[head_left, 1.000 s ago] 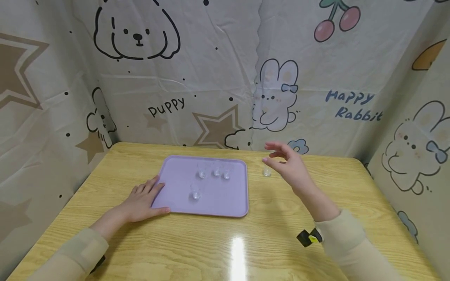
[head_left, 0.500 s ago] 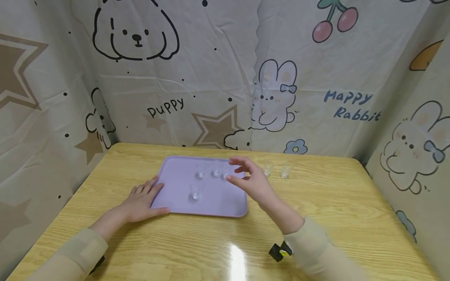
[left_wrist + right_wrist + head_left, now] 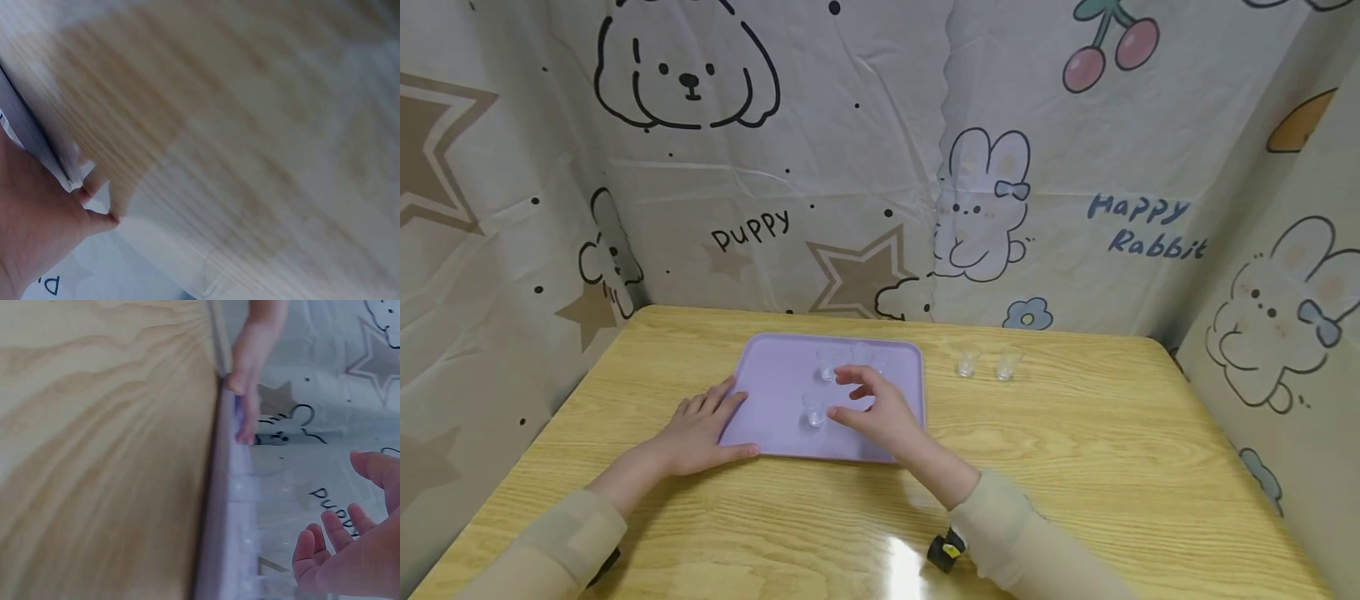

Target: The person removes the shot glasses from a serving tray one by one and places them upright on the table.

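A purple tray (image 3: pixel 775 433) lies on the wooden table, bearing several small clear cups. My left hand (image 3: pixel 700 433) rests at the tray's left edge, fingers spread; the left wrist view shows that hand (image 3: pixel 37 219) beside the tray's side (image 3: pixel 28 125). Over the tray hovers my right hand (image 3: pixel 880 410), thumb and fingers apart with nothing between them. Closest to its fingertips is the front cup (image 3: pixel 814 415); another cup (image 3: pixel 826 372) stands just behind. My right hand partly covers the cups at the back right. In the right wrist view this hand (image 3: pixel 350 553) appears clear of the blurred cups (image 3: pixel 275 487).
Two more clear cups, a left one (image 3: pixel 967 365) and a right one (image 3: pixel 1006 367), stand on the table (image 3: pixel 1075 433) right of the tray. A printed cloth (image 3: pixel 850 167) hangs behind the table and along both sides.
My right hand has moved left and toward me, from beside the cups on the table to above the tray. Two cups now show right of the tray. My left hand has stayed put.
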`<act>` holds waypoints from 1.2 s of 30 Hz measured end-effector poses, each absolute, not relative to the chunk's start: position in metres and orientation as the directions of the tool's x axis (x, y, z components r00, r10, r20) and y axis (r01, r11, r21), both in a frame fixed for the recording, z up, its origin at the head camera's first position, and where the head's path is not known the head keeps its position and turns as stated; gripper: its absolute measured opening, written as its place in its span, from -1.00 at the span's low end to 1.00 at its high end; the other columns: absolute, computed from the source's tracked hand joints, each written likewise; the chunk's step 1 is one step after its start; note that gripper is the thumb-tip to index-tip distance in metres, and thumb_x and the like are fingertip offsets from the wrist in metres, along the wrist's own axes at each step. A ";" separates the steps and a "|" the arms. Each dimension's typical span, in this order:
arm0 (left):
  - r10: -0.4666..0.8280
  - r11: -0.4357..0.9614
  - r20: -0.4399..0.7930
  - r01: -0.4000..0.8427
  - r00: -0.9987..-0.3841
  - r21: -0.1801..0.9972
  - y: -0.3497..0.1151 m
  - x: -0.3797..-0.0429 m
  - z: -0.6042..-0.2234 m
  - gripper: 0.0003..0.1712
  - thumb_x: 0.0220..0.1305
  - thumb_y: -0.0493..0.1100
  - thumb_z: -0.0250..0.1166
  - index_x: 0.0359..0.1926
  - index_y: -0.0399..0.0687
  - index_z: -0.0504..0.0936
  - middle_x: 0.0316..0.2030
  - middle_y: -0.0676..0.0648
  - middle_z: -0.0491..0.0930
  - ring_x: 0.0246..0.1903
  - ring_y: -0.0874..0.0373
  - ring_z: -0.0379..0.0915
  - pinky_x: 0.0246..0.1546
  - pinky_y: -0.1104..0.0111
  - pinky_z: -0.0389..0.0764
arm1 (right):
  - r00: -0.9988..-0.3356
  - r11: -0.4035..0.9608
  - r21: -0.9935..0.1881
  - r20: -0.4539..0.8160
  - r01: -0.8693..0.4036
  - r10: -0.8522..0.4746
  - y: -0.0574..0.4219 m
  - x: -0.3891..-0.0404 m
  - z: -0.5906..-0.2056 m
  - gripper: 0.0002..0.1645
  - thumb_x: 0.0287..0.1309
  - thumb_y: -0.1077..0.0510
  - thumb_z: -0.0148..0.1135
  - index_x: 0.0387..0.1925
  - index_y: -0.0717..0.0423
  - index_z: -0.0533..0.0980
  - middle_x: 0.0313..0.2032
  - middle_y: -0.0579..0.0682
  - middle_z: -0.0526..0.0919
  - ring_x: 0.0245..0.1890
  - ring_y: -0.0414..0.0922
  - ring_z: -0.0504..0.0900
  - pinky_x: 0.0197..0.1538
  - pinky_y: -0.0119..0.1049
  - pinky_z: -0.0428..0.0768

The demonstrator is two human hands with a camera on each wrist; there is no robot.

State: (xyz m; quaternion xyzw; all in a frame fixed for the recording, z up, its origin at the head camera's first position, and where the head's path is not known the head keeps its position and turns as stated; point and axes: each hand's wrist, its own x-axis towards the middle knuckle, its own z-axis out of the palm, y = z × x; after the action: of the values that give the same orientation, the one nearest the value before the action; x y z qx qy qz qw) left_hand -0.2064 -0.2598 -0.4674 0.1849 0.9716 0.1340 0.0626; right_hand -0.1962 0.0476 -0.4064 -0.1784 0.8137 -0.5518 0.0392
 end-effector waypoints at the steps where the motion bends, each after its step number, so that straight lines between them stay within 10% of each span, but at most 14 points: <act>1: 0.377 0.895 -0.072 0.343 -0.924 0.284 -0.260 -0.206 -0.467 0.23 0.00 0.61 0.02 0.43 -0.17 0.06 0.46 -0.28 -0.23 0.33 -0.41 -0.16 0.22 -0.35 -0.19 | -0.932 0.336 -0.910 0.124 -0.244 -0.340 0.045 -0.197 -0.409 -0.35 0.01 0.13 0.40 0.18 0.07 0.42 0.08 0.02 0.56 0.00 0.11 0.50 -0.03 -0.11 0.50; 36: 0.386 0.894 -0.062 0.356 -0.921 0.272 -0.261 -0.208 -0.470 0.21 0.01 0.60 0.03 0.42 -0.18 0.07 0.45 -0.29 -0.21 0.33 -0.41 -0.13 0.20 -0.34 -0.15 | -0.938 0.459 -0.871 0.007 -0.177 -0.348 0.017 -0.227 -0.436 -0.60 -0.07 0.20 0.45 -0.15 0.10 0.49 -0.19 0.01 0.60 -0.26 -0.14 0.49 -0.23 -0.40 0.45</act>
State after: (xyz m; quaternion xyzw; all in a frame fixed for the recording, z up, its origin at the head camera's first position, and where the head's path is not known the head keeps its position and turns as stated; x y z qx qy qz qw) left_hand -0.2081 -0.2608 -0.4699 0.1908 0.9715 0.1287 0.0574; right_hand -0.2273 0.0167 -0.4357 -0.1543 0.8497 -0.4967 0.0862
